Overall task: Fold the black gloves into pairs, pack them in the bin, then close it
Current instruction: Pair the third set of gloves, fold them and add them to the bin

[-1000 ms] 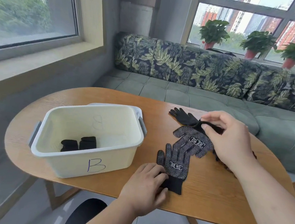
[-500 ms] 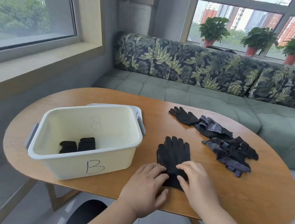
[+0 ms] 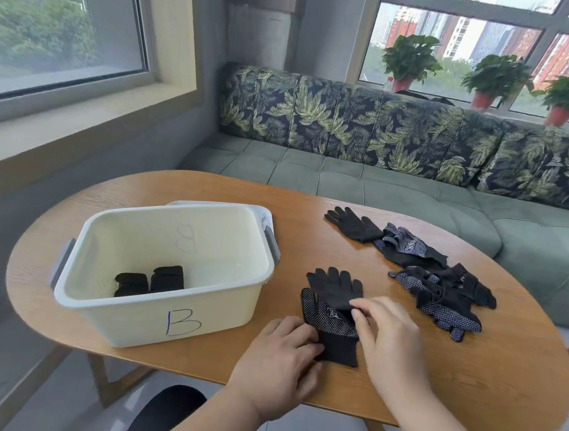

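We see bare desk (image 3: 468, 375) right of our hands; the bin (image 3: 151, 310) blocks left, loose gloves (image 3: 435, 283) behind.

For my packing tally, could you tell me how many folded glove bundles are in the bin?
2. The left bundle and right bundle lie side by side on the floor of the bin; its front wall may hide more.

Knit cloth gloves (image 3: 331, 309); matt wood table (image 3: 467, 386)

Black white-dotted gloves (image 3: 331, 309), cream bin (image 3: 168, 267)
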